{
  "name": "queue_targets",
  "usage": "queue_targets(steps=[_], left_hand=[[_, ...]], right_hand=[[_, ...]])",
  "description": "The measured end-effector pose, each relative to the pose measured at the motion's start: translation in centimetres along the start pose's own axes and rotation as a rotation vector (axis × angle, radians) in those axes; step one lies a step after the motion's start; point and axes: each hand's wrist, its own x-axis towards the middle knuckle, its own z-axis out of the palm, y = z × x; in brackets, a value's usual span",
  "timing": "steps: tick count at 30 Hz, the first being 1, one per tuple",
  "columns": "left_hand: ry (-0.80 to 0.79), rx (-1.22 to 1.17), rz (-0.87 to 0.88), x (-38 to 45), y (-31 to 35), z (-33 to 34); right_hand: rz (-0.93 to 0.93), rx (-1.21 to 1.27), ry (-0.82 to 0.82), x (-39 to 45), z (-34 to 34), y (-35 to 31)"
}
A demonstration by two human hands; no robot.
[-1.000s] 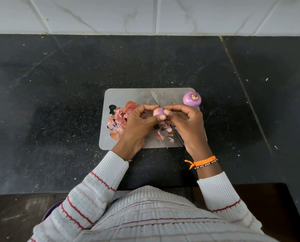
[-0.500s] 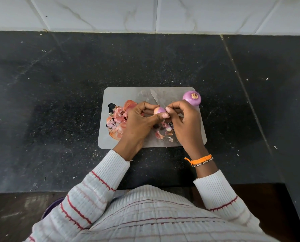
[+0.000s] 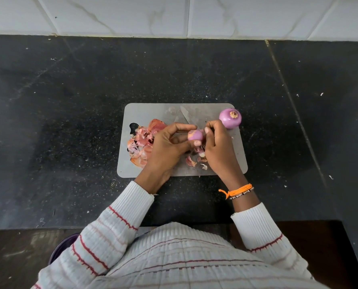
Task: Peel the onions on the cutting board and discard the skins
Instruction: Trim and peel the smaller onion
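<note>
Over a cutting board point(image 3: 144, 113), the left hand point(image 3: 165, 147) grips a small onion point(image 3: 195, 135); the right hand point(image 3: 219, 147) seemingly pinches its skin, peeling. Next: pull the strip free.

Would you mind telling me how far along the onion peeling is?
Done: one peeled onion sits at the cutting board's far right corner. In hand: the left hand holds a small onion while the right hand picks at it. Left: the skins piled on the board await discarding.
</note>
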Motion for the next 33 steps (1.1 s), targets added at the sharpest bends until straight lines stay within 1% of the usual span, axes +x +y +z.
queue_targets(steps=[5,8,10,13,17,21,23,26,30,33], left_hand=[[-0.031,-0.064,0.007,-0.1,-0.1,-0.1],[-0.052,-0.064,0.007,-0.2,0.0,-0.2],[-0.070,-0.065,0.005,-0.3,0.2,-0.2],[-0.082,-0.049,0.006,-0.2,0.3,-0.5],[-0.088,-0.062,-0.002,-0.1,0.2,-0.5],[-0.071,-0.064,-0.017,0.0,0.3,-0.4],[-0.014,-0.054,-0.045,0.2,0.2,-0.5],[0.070,-0.055,-0.103,0.2,0.4,-0.7],[0.078,-0.155,-0.181,0.1,0.7,-1.0],[0.107,-0.182,-0.208,0.1,1.0,-0.9]], right_hand=[[0.052,-0.073,-0.034,0.0,-0.1,0.6],[0.042,-0.159,-0.056,0.0,0.0,1.0],[0.049,-0.156,-0.066,0.1,0.0,1.1],[0.106,-0.054,-0.045,0.1,-0.2,1.0],[0.128,0.040,0.003,0.2,-0.5,0.8],[0.212,0.406,-0.033,-0.1,-0.5,0.1],[0.225,0.468,-0.031,-0.2,-0.5,-0.1],[0.187,0.396,-0.016,-0.1,-0.8,0.1],[0.107,0.285,0.006,-0.2,-0.9,-0.3],[0.062,0.253,0.018,-0.2,-0.9,-0.4]])
